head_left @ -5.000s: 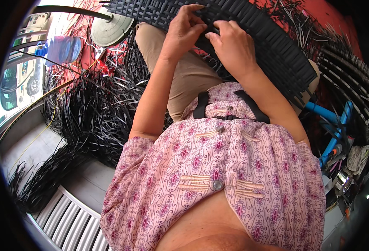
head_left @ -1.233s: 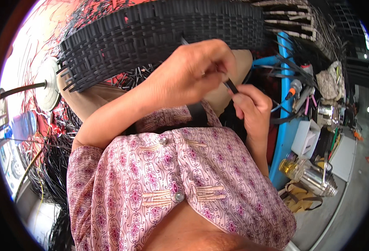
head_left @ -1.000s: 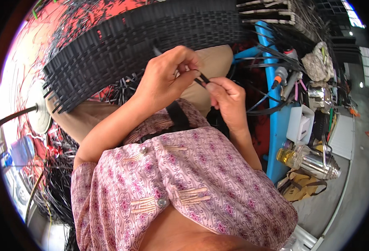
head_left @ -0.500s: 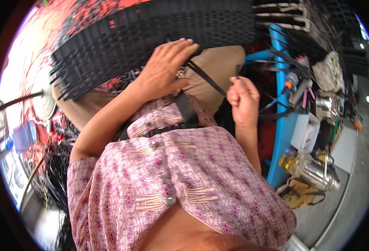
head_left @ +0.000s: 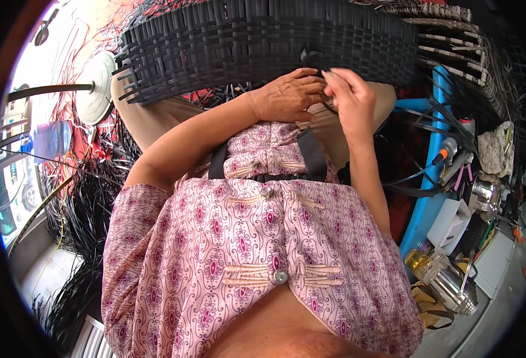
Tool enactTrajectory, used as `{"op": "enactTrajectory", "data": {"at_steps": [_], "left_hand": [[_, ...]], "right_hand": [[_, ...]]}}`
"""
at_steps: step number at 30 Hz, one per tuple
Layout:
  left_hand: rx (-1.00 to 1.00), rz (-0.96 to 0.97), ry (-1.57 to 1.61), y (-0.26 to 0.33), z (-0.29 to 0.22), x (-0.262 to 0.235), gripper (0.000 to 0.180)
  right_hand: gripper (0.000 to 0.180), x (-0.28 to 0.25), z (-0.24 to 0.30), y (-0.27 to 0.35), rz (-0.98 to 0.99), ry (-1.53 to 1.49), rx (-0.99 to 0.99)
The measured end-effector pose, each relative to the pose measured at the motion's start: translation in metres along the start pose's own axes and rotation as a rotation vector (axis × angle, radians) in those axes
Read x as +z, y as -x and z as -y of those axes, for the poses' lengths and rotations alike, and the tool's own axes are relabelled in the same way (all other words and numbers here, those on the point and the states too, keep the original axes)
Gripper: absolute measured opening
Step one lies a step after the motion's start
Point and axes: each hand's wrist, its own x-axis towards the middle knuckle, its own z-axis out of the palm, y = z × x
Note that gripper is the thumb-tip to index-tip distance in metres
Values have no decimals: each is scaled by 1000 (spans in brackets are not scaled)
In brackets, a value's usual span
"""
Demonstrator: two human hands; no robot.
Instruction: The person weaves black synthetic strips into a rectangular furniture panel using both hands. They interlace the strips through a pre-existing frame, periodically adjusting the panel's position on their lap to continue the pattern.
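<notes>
A black woven panel (head_left: 227, 53) of flat strips lies across my lap, its weave running left to right. My left hand (head_left: 293, 95) rests at the panel's lower edge with fingers stretched out and thumb apart. Close beside its fingertips, my right hand (head_left: 351, 101) is closed in a pinch on a thin black strip, most of it hidden by the fingers. A short loose black piece (head_left: 314, 58) stands out from the weave just above both hands. Loose strip ends (head_left: 133, 92) stick out at the panel's left side.
A blue bench (head_left: 421, 215) at my right bears a power tool (head_left: 447, 150) and a white container (head_left: 449, 227). Near it lies a steel flask (head_left: 448, 286). Heaps of black strips (head_left: 90, 238) cover the left floor, near a round pale base (head_left: 94, 88).
My right hand has moved left and up to the panel edge beside my left hand. The long strip stretched between them no longer shows. The whole view has shifted.
</notes>
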Motion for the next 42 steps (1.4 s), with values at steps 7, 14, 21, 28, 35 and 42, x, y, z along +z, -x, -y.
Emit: {"op": "enactTrajectory", "data": {"at_steps": [7,14,21,28,35,42], "left_hand": [[-317,-320,362,28,-17,-32,16],[-848,-635,62,25,17,-32,22],[-952,-454,-188,1,17,-30,39],[-1088,-440,-138,-7,10,-21,42],[-1120,-501,-107,-8,4,-17,41],[-1106,-583,-37,-7,-5,-13,39]], "right_hand": [[16,30,-39,-39,55,279,-36],[16,34,-48,-39,9,363,-106],[14,23,-50,-40,38,386,-90],[14,15,-48,-35,107,410,-133],[11,7,-31,-33,102,360,-206],[11,11,-20,-49,145,440,-262]]}}
